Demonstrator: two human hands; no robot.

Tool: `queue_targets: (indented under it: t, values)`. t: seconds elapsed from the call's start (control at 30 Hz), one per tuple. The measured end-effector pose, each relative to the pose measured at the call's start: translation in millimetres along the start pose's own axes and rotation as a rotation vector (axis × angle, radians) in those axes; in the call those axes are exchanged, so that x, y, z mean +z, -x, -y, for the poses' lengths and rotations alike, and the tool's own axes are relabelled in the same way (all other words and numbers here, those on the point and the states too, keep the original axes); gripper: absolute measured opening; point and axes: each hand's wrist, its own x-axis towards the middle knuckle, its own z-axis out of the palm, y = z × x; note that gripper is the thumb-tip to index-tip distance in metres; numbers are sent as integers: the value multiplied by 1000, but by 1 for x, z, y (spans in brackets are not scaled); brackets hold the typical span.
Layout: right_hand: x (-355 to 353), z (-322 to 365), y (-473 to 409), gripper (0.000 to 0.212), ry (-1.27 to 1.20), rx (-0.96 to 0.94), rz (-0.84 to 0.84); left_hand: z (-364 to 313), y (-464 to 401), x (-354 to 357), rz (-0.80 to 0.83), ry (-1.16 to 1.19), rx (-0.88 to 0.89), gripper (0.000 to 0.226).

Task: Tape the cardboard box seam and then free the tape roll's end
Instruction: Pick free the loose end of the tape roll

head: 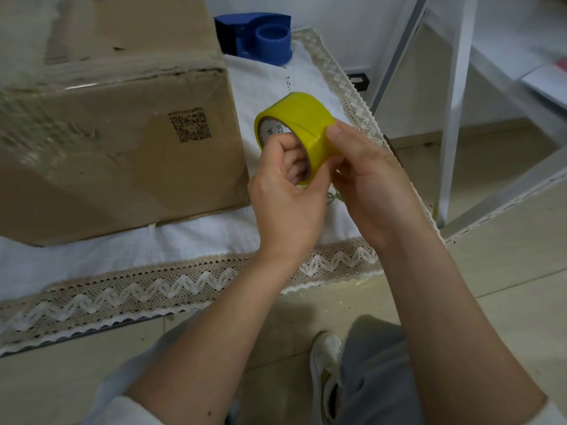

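Head view: yellow tape roll (296, 130) held in the air just right of the cardboard box (116, 133), above the lace-edged white cloth (190, 240). Left hand (288, 197) hooked through the core, fingers curled inside and thumb closed on the near rim. Right hand (365, 179) cupped against the outer band, thumb tip pressed flat on the yellow surface, remaining fingers hidden behind the roll. Core axis running roughly left to right, tilted a little away, so the band faces the right thumb; loose end probably near that thumb, no lifted edge visible. Clear tape apparently already across the box top. Blue dispenser (260, 38) behind; white metal frame (454, 118) and tiled floor (506, 256) at right.
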Motion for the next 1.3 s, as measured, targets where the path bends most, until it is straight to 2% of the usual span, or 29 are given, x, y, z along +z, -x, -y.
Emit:
queue_targets:
  t: [0.2,0.3,0.4,0.53,0.63,0.9,1.13,1.3]
  values:
    - [3,4,5,29,93,1,4,0,-1,-3,23,-63,35,33]
    - [4,6,8,12,147,4,20,1,-1,-6,67,-163,81,25]
    - [4,9,9,26,117,-3,39,-1,0,-8,106,-256,147,22]
    - [7,6,11,18,144,-66,32,-1,-3,-10,136,-319,174,26]
    - [10,2,10,22,155,-90,-1,-1,-5,-11,143,-315,157,29]
    - [11,2,10,12,128,-103,-23,-3,-3,-12,165,-299,144,31]
    - [11,0,9,31,159,-130,7,-2,-4,-14,143,-190,76,29]
    - [10,2,5,28,98,-9,54,-6,-4,-12,68,-69,25,29]
